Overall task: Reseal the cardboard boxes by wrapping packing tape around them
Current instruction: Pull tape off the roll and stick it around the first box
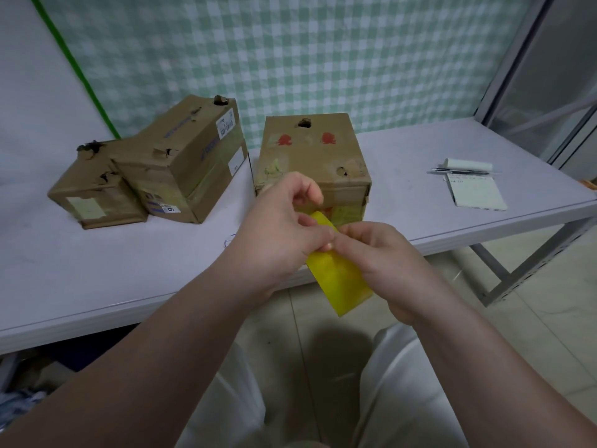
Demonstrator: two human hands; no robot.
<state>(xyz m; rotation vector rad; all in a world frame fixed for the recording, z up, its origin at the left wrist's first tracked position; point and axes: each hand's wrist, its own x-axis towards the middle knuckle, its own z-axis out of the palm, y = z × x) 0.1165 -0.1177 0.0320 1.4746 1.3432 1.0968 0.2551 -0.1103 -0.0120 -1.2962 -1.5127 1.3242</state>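
Yellow roll of packing tape held in the air over the near edge of the pale bench, just in front of the brown cardboard box with red marks. Left hand: fingers pinch the roll's top. Right hand: fingers curl round its side. Two battered brown cardboard boxes lie touching, further left.

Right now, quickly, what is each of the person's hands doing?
Left hand: closed, pinching the yellow roll of packing tape at its top.
Right hand: closed, gripping the same roll.
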